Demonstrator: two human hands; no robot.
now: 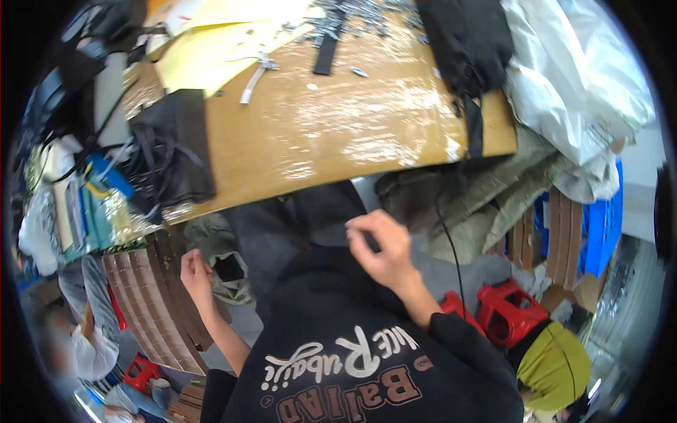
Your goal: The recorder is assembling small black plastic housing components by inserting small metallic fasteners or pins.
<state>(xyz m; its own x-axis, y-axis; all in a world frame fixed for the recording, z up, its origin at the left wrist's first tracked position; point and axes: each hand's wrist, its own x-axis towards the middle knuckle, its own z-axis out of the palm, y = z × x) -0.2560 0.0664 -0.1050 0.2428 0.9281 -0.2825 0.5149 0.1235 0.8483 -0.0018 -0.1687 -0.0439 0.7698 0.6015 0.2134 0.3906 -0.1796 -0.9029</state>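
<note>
Both hands are raised above my lap, in front of the table's near edge, touching nothing else that I can see. My left hand [197, 276] is loosely closed, its fingers curled, beside a grey-green cloth bundle [211, 243]. My right hand [386, 248] has its fingers bent, the thumb and forefinger curving toward each other around a small gap. Nothing shows in either hand. Ahead is the wrapped brown tabletop [282, 134]. At its far side lie many small metal pieces [363, 20], a short black strap [325, 56] and a white strip [250, 84].
A black fabric bag [169, 148] lies at the table's left, a black bundle [465, 42] at its right. White plastic sacks [578, 77] crowd the right side. Red stools [509, 310], stacked cardboard [151, 303] and people [92, 352] are around me.
</note>
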